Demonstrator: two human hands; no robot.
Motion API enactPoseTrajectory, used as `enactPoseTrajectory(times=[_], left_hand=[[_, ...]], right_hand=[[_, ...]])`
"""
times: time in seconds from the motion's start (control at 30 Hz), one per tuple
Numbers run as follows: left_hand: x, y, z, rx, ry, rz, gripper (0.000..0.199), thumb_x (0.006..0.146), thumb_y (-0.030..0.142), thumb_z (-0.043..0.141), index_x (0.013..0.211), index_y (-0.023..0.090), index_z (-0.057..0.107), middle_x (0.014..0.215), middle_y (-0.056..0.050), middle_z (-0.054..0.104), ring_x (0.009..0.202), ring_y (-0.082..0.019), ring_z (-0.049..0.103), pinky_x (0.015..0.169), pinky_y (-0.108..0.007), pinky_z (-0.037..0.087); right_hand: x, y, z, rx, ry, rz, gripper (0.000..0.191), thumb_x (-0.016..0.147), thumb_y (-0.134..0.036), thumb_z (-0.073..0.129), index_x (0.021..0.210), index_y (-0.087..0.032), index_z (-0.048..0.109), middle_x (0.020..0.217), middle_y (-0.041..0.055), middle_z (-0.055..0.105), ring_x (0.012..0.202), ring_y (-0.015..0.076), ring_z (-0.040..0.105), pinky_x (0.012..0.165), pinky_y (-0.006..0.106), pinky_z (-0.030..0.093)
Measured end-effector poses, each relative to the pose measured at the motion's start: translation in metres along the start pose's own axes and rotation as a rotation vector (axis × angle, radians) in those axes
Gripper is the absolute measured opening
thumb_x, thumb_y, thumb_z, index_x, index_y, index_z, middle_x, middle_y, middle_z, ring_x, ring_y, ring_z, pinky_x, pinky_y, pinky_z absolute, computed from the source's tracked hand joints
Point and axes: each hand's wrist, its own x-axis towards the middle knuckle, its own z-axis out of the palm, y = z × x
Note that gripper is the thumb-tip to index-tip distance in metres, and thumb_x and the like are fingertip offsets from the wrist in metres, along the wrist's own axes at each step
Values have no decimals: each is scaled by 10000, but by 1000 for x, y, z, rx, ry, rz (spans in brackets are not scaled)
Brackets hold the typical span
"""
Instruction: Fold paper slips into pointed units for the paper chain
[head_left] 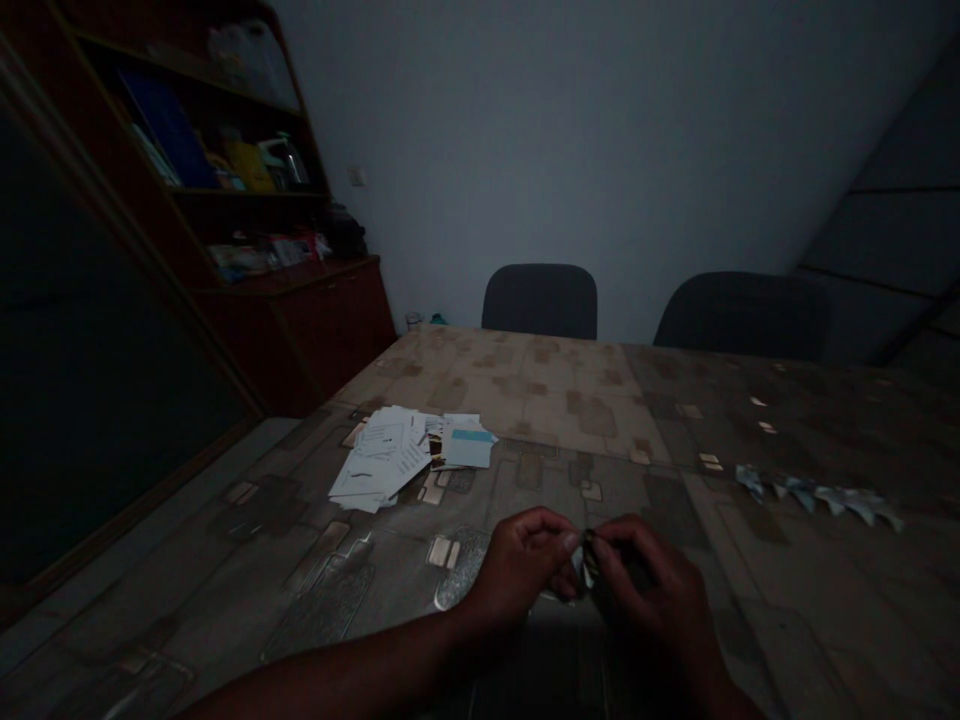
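The left hand (525, 558) and right hand (654, 578) pinch a small paper (587, 572). It could rip if they pull hard, or slip, since the grip is tiny.

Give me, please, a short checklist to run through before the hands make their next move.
1. Left hand pinching the small piece: ok, at its fingertips.
2. Right hand on the same piece: ok, its fingertips meet it from the other side.
3. Shape of that piece: cannot tell, fingers and dimness hide most of it.
4. Loose papers squared up: not ok, they lie spread unevenly.
5. Row of pale, pointed pieces apart from the hands: ok, off to the right.
6. Lighting: not ok, dim.
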Motion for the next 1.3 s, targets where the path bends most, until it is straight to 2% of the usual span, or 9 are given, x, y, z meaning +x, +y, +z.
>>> enactPoseTrajectory(times=[0.33,0.57,0.87,1.3], left_hand=[[1,-1,-1,23,16,-7,471,669,552,757,779,106,651,528,-3,591,486,-123,557,525,-236,443],[3,-1,-3,17,2,-15,467,641,539,778,768,104,668,543,-9,612,489,-123,565,531,-237,438],[3,-1,-4,42,-11,-25,451,597,511,809,732,103,672,557,-20,631,484,-124,564,530,-240,437],[1,1,-1,81,55,4,391,612,474,800,699,114,675,520,-9,605,474,-127,550,512,-235,422]], right_hand=[[1,3,-1,-6,-12,-70,134,888,-258,534,796,-203,615,663,-10,619,580,143,601,547,226,464],[1,-1,-2,0,-32,-35,137,896,-254,525,791,-205,598,688,-8,611,610,147,593,568,230,454],[0,3,0,-38,-21,-68,144,899,-254,512,776,-212,575,669,-15,594,581,140,581,540,222,448],[-1,0,1,-44,-41,-30,167,899,-272,498,764,-210,575,656,-17,591,572,138,577,536,225,446]])
